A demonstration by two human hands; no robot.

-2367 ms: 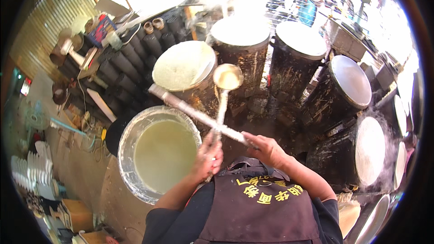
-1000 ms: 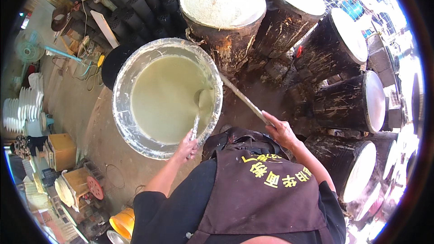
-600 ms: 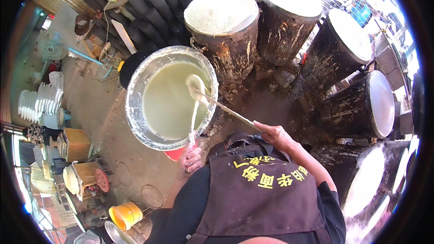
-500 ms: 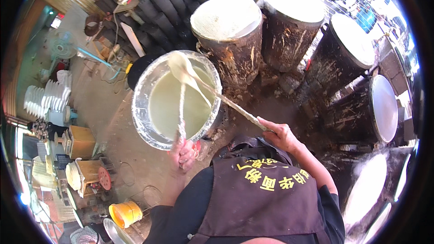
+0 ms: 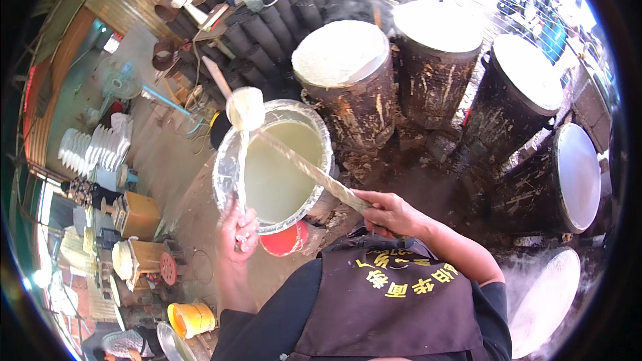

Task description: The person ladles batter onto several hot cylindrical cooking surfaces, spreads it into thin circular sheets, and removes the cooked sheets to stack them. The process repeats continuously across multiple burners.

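Observation:
A large metal tub (image 5: pixel 324 160) with batter-smeared walls holds a pale greenish-white liquid (image 5: pixel 284 174). My left hand (image 5: pixel 237 227) is closed round the thin, white-coated handle of a ladle (image 5: pixel 246 108). The ladle's pale bowl is up over the tub's far left rim. In my right hand (image 5: pixel 394 214), a long wooden stick (image 5: pixel 311 170) slants across the tub, passes by the ladle's bowl and sticks out beyond the far left rim. Whether stick and ladle touch, I cannot tell. Below the tub's near side shows a red basin (image 5: pixel 285 239).
Tall dark drums with pale tops, including a near one (image 5: pixel 344 103), curve round the far and right sides; steam rises by some. Dark cylinders (image 5: pixel 264 37) are stacked behind. At left are a standing fan (image 5: pixel 120 83), white stacked pieces (image 5: pixel 100 147) and a yellow bucket (image 5: pixel 190 319).
The ladle's bowl has shifted left relative to the tub. The stick now reaches past the far left rim, its far end out of the liquid. The view has tilted, showing more of the red basin.

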